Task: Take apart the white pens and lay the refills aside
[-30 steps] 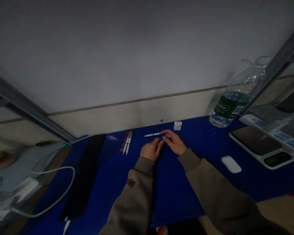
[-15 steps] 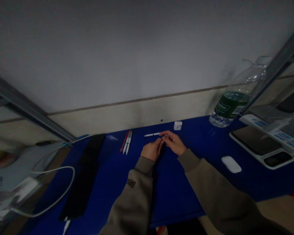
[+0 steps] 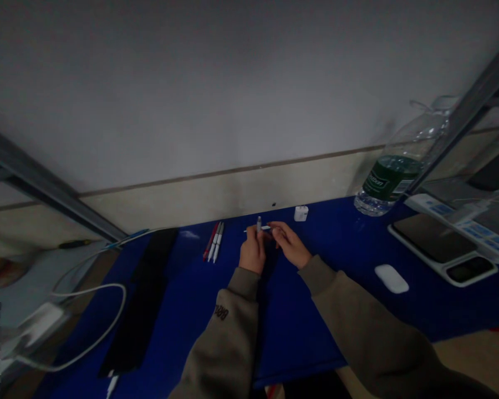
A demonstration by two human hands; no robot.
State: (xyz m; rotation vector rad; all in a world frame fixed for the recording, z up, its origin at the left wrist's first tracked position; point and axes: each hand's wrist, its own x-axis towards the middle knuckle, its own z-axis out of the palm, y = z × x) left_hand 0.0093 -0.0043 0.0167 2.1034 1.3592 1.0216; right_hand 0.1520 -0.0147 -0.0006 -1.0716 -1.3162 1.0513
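My left hand [image 3: 253,252] is closed around a small grey-white pen part [image 3: 259,223], which stands up above its fingers. Just to the right, my right hand [image 3: 290,243] has its fingers bent and pressed together near the left fingertips; whatever it holds is too small to make out. Behind both hands a white pen [image 3: 266,228] lies on the blue table, partly covered by them. To the left lie a red pen [image 3: 210,242] and two white pens [image 3: 218,242] side by side. A white charger plug [image 3: 301,213] stands behind my right hand.
A large water bottle [image 3: 388,172] stands at the back right. Nearer are a scale [image 3: 436,241] and a white oval case [image 3: 391,279]. A long black mat [image 3: 139,310] and a white cable [image 3: 122,310] lie at the left.
My left hand has turned more upright, and the small pen part now shows above its fingers. The two hands have moved slightly apart.
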